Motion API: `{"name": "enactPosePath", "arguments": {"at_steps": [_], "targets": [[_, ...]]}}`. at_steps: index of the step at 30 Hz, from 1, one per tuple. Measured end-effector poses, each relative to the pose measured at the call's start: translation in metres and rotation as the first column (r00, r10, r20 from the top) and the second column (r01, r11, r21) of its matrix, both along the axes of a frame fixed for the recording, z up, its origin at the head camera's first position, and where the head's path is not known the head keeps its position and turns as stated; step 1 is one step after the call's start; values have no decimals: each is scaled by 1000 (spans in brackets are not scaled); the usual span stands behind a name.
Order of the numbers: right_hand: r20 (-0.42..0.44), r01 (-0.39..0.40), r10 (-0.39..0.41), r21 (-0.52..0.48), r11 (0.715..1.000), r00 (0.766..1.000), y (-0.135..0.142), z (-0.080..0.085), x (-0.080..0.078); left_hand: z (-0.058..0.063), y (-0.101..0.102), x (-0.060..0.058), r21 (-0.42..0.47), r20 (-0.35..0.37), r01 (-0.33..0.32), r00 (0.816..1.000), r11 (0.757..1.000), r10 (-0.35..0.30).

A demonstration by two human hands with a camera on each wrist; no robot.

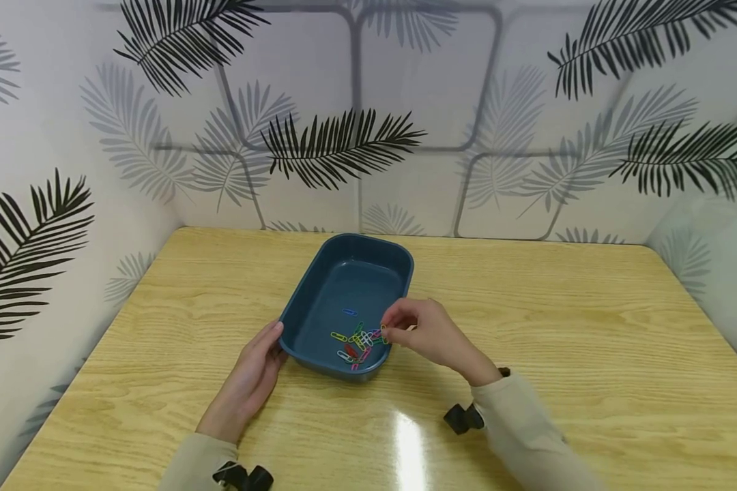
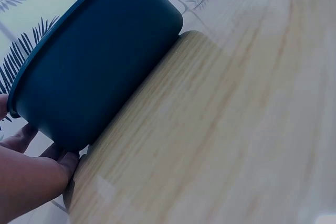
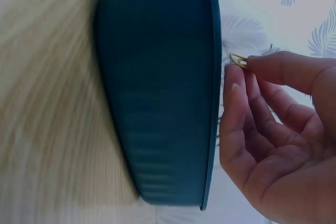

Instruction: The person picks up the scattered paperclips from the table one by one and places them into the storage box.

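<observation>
A dark blue plastic tray [image 1: 344, 273] with raised walls stands on the table, slightly turned. Several coloured paper clips [image 1: 359, 343] lie in a loose pile at its near end, and one blue paper clip [image 1: 349, 311] lies apart from them. My left hand [image 1: 254, 375] holds the tray's left side near the front corner, thumb at the rim and fingers against the outer wall. Over the right rim, my right hand [image 1: 426, 334] pinches a yellow paper clip [image 3: 238, 60] between thumb and forefinger. In the right wrist view the tray's outer wall [image 3: 163, 87] stands beside that hand.
The light wooden table [image 1: 559, 307] extends to both sides of the tray. Behind it hangs a pale backdrop [image 1: 417, 82] with leaf prints. A small black device [image 1: 463, 417] sits at the right cuff, and another black device [image 1: 246, 476] at the left cuff.
</observation>
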State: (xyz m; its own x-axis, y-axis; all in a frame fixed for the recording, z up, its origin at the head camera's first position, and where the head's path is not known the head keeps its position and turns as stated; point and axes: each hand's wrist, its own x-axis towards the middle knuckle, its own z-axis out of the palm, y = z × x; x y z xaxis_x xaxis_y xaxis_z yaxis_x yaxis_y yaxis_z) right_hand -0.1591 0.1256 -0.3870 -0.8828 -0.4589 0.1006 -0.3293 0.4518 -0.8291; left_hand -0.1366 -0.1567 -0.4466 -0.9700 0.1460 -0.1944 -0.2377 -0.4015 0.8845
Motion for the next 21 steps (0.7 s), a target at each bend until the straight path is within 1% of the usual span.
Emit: {"name": "enactPosePath", "arguments": {"at_steps": [5,11,21], "targets": [[22,-12,12,-18,1000,1000,-6,-1,4,0,1,0,-6,3,-5,1000,1000,5],[9,-6,7,-31,1000,1000,-8,-4,4,1,1,0,-8,3,-4,1000,1000,4],[-19,-10,10,-24,1000,1000,-9,-2,4,1,1,0,-11,7,-10,1000,1000,10]]}}
